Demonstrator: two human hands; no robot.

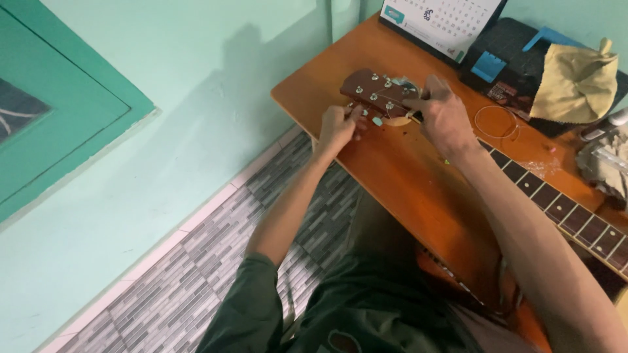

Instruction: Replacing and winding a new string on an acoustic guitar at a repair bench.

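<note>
Two hands at guitar headstock, left hand below, right hand beside

Counter: orange wood, before me. Calendar: propped at its far edge. Black pad: beside the calendar, under a blue clip and yellow cloth. Wire coil: near the pad. Crumpled wrapper: at my right. Floor: grey tile below, mint wall behind.

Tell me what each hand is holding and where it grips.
The left hand pinches a tuning peg on the near edge of the guitar headstock. The right hand grips where headstock meets neck; its exact finger contact is hidden.
</note>
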